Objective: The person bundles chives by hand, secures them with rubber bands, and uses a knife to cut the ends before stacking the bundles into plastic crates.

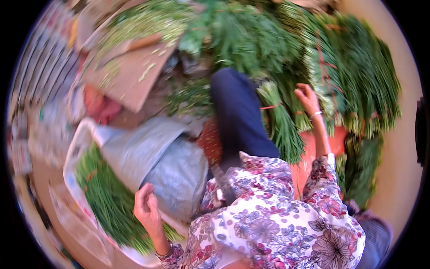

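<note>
My left hand (148, 207) hovers at the lower left with its fingers loosely bent and nothing visible in them. Beneath and beside it, loose green chives (109, 193) lie in a white sack (69, 166). A grey-blue plastic sheet (165, 157) rests next to that hand. On the right, my right hand (308, 99) is raised with its fingers loosely bent and apart, seemingly holding nothing. The nearest chive bundle (284, 123), bound with a red tie, leans beside my knee. Motion blurs both hands somewhat.
Large stacks of tied chives (358, 76) fill the far right, with more chives (251, 36) at the far middle. A knife (134, 44) with a brown handle lies on a board (134, 85) with trimmings. A red-orange surface (304, 150) shows near my right arm.
</note>
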{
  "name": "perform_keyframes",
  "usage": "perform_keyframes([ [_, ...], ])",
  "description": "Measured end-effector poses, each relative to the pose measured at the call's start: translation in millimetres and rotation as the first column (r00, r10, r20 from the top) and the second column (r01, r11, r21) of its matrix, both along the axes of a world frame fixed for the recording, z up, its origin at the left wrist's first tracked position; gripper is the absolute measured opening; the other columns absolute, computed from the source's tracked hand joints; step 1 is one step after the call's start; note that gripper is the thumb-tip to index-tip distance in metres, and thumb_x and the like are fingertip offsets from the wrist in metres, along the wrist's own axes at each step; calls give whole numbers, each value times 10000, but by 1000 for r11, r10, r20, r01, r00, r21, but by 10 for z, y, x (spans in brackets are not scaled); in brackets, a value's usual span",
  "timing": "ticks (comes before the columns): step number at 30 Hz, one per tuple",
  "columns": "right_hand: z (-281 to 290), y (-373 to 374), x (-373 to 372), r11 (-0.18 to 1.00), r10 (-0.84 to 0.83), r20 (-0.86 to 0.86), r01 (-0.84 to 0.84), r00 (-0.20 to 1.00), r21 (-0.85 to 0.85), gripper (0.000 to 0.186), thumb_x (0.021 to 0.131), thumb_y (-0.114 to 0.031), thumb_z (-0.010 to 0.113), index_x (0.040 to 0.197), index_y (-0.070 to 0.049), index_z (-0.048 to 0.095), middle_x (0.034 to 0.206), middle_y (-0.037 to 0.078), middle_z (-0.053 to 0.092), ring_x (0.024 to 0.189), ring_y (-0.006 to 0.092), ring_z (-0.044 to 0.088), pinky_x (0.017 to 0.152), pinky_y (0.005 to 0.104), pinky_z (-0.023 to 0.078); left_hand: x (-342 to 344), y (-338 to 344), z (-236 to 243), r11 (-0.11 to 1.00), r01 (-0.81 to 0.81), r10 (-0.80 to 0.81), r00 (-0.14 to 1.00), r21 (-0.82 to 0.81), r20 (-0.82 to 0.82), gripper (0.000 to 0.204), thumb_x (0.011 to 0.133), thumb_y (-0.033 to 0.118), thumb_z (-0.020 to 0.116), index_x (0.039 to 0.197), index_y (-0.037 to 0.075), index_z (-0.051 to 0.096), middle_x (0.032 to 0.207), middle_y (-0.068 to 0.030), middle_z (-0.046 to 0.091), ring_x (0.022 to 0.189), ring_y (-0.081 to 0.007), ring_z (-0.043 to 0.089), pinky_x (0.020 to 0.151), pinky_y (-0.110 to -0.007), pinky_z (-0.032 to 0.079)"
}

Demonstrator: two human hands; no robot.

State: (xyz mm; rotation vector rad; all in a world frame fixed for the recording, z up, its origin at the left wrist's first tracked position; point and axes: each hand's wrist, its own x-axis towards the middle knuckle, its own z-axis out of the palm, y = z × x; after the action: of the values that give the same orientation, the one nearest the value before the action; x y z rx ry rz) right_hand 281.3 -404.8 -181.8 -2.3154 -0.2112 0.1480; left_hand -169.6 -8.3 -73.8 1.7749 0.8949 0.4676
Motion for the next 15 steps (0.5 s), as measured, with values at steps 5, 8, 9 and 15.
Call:
perform_keyframes([
  [5, -928, -943, -572, 931, -244, -161, 184, 956, -316, 517, 792, -333, 730, 1181, -24, 586, 1072, 182, 677, 960, 277, 670, 860, 382, 516, 784, 30, -52, 969, 233, -235, 972, -85, -14, 253, 914, 12, 556, 1153, -58, 595, 1047, -117, 646, 991, -187, 626, 917, -309, 475],
  [8, -1385, -1192, -858, 898, -331, -142, 266, 933, -350, 559, 781, -345, 736, 1209, -28, 567, 1132, 184, 661, 1016, 304, 653, 898, 382, 501, 1135, 99, -11, 924, 379, -381, 920, -46, -92, 248, 913, 16, 563, 1148, -55, 598, 1017, -120, 664, 966, -183, 638, 890, -304, 489],
  [9, -1456, -1241, -911, 869, -338, -187, 230, 923, -438, 581, 768, -351, 740, 1212, -24, 557, 1137, 195, 649, 1042, 321, 632, 904, 392, 494, 1236, 111, 6, 903, 428, -429, 894, -43, -130, 247, 913, 16, 564, 1146, -56, 599, 1013, -121, 665, 961, -183, 640, 881, -303, 493],
  [15, -1514, -887, -1147, 826, -368, -327, 144, 871, -545, 980, 724, -570, 719, 1480, -136, 272, 1390, 194, 429, 1296, 348, 412, 1037, 532, 359, 1879, 75, 46, 748, 662, -639, 735, 37, -227, 253, 837, -38, 600, 1087, -27, 639, 934, -110, 686, 853, -172, 663, 789, -288, 521],
])
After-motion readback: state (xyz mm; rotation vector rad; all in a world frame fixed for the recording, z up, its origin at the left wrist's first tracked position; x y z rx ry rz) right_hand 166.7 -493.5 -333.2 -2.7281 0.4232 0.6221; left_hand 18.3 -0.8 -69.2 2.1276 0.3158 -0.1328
